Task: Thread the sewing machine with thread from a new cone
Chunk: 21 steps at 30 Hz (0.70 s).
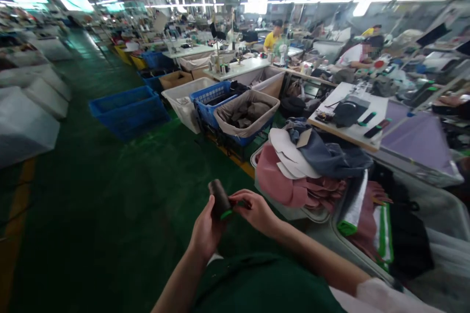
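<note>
A dark brown thread spool (221, 199) with a green rim at its lower end is tilted in front of my body, over the floor. My left hand (204, 231) is closed around it, the thumb along its near side. At the spool's right side is my right hand (256, 211), its thumb and fingertips pinched together close to the surface. Whatever those fingertips hold, perhaps a thread end, is too small to make out.
To my right, a grey bin (319, 215) carries pink, white and blue-grey cut fabric pieces (282, 176). A white worktable (332, 100) with more spools stands behind it. Blue crates (128, 110) and a lined basket (244, 132) line the green floor. Co-workers (273, 36) sit farther back.
</note>
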Each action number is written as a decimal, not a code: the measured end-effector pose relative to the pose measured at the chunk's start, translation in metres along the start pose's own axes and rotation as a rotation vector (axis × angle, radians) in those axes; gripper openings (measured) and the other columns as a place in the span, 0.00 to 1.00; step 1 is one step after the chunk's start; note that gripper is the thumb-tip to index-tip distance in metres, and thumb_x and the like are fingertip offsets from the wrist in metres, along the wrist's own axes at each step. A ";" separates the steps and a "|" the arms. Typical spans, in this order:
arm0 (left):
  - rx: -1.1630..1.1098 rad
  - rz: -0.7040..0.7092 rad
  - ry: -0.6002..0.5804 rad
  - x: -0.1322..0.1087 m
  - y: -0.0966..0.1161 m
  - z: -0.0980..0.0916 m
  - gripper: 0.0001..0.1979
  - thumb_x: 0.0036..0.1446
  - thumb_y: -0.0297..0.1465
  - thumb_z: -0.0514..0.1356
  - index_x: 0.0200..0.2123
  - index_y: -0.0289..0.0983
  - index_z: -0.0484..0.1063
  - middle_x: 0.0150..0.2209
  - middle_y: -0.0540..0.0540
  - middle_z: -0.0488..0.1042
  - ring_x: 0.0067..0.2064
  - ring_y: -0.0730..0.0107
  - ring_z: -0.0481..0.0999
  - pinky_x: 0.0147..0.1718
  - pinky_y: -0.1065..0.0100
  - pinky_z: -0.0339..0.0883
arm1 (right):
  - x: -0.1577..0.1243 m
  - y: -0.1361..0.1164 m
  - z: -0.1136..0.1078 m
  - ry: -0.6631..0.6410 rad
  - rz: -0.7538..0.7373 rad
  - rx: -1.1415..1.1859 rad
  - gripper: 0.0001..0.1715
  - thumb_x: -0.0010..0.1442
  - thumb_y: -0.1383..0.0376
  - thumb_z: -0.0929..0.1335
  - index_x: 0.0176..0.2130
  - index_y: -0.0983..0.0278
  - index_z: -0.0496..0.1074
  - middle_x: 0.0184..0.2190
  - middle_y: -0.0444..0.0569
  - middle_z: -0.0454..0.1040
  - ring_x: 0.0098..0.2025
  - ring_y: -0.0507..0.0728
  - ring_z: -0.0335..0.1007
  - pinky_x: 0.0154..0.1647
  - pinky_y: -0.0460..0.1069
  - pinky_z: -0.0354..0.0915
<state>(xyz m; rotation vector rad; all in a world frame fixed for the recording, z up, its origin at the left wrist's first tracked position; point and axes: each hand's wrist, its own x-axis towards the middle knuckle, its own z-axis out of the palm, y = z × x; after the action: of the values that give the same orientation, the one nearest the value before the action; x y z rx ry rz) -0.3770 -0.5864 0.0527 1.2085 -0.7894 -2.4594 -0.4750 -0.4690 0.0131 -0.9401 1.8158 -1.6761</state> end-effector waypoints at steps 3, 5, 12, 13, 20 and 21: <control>0.082 -0.115 -0.068 0.053 0.033 0.015 0.16 0.68 0.33 0.53 0.48 0.25 0.72 0.39 0.35 0.79 0.34 0.64 0.80 0.28 0.69 0.76 | 0.050 0.023 0.005 0.170 -0.043 0.046 0.04 0.54 0.65 0.74 0.33 0.64 0.79 0.38 0.50 0.79 0.41 0.55 0.76 0.42 0.49 0.70; 0.137 -0.171 -0.102 0.089 0.057 0.026 0.16 0.68 0.32 0.53 0.47 0.24 0.73 0.38 0.34 0.79 0.34 0.63 0.80 0.28 0.69 0.76 | 0.085 0.033 0.010 0.258 -0.080 0.029 0.04 0.55 0.65 0.74 0.31 0.64 0.78 0.35 0.50 0.78 0.39 0.55 0.75 0.41 0.49 0.70; 0.395 -0.305 -0.275 0.215 0.150 0.066 0.13 0.64 0.33 0.59 0.45 0.27 0.74 0.39 0.36 0.80 0.39 0.64 0.81 0.36 0.71 0.76 | 0.201 0.031 0.016 0.446 -0.051 -0.090 0.05 0.58 0.65 0.71 0.32 0.65 0.76 0.34 0.50 0.77 0.37 0.54 0.73 0.39 0.48 0.68; 0.456 -0.288 -0.316 0.232 0.159 0.074 0.12 0.63 0.32 0.60 0.45 0.28 0.74 0.39 0.37 0.80 0.39 0.65 0.80 0.37 0.71 0.76 | 0.213 0.031 0.015 0.485 -0.039 -0.065 0.05 0.58 0.65 0.71 0.32 0.65 0.75 0.34 0.50 0.76 0.38 0.54 0.73 0.39 0.49 0.68; 0.748 -0.321 -0.577 0.331 0.162 0.145 0.36 0.31 0.43 0.79 0.41 0.33 0.72 0.31 0.42 0.80 0.32 0.63 0.78 0.31 0.69 0.73 | 0.265 0.057 -0.010 0.724 0.079 0.183 0.11 0.57 0.61 0.72 0.28 0.66 0.73 0.31 0.48 0.73 0.35 0.54 0.69 0.40 0.50 0.65; 0.755 -0.337 -0.591 0.344 0.157 0.155 0.38 0.29 0.44 0.79 0.42 0.33 0.71 0.31 0.42 0.80 0.32 0.63 0.78 0.31 0.69 0.72 | 0.271 0.062 -0.019 0.748 0.100 0.188 0.12 0.56 0.60 0.72 0.28 0.66 0.72 0.31 0.47 0.72 0.34 0.53 0.68 0.38 0.49 0.63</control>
<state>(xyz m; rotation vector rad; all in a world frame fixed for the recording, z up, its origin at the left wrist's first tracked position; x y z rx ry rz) -0.7064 -0.8234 0.0034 0.8263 -1.9466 -2.9474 -0.6722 -0.6626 -0.0196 -0.1215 2.0332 -2.2678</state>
